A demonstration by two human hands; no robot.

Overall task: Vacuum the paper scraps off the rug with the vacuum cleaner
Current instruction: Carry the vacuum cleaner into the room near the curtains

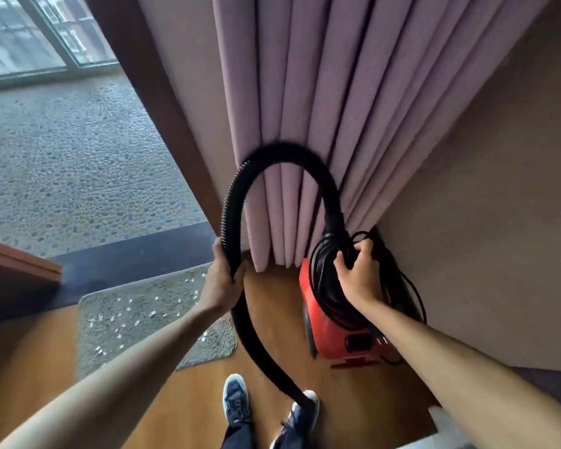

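A red vacuum cleaner stands on the wooden floor by the wall, with a black power cord coiled on top of it. My right hand grips the coiled cord and the handle area at the vacuum's top. Its black ribbed hose arches up in front of the curtain and runs down past my feet. My left hand grips the hose on its left side. A grey-green rug lies to the left, strewn with several white paper scraps.
A pink pleated curtain hangs straight ahead, a beige wall to the right. A dark threshold separates the room from a pebbled balcony floor. My shoes stand on the wooden floor. A wooden edge juts in at the left.
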